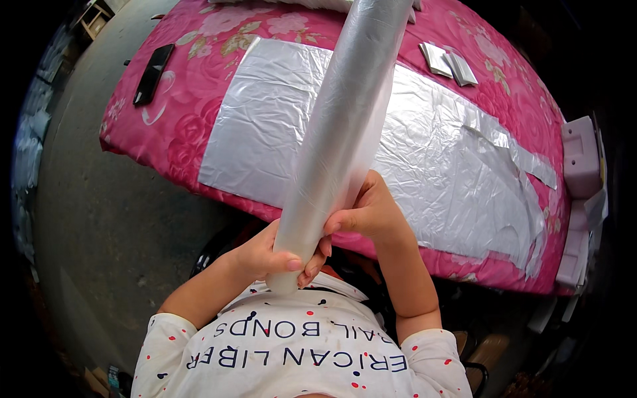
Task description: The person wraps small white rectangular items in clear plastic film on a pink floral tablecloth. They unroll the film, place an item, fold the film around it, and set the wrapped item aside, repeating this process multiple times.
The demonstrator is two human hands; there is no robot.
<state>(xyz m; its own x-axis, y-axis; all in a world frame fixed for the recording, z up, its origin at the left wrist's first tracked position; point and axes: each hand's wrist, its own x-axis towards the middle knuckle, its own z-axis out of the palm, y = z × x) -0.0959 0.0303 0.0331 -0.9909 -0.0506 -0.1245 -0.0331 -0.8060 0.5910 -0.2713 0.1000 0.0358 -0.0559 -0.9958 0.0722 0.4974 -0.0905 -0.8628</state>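
A long roll of translucent plastic film (338,119) slants up from my lap across the table and past the upper edge of the view. My left hand (259,255) is closed round its lower end, with the thumb lying on top. Just above, my right hand (371,212) grips the roll's right side, thumb in front. Behind the roll, a wide crinkled sheet of silvery plastic (259,119) lies flat on the table; the roll hides part of its middle. Its right part is rumpled and folded over.
A pink flowered cloth (186,142) covers the table. At the far left lies a black phone (154,74). Small folded white packets (448,63) lie at the far right. Pale pink plastic pieces (581,159) stand by the right edge. Grey floor (99,219) shows at left.
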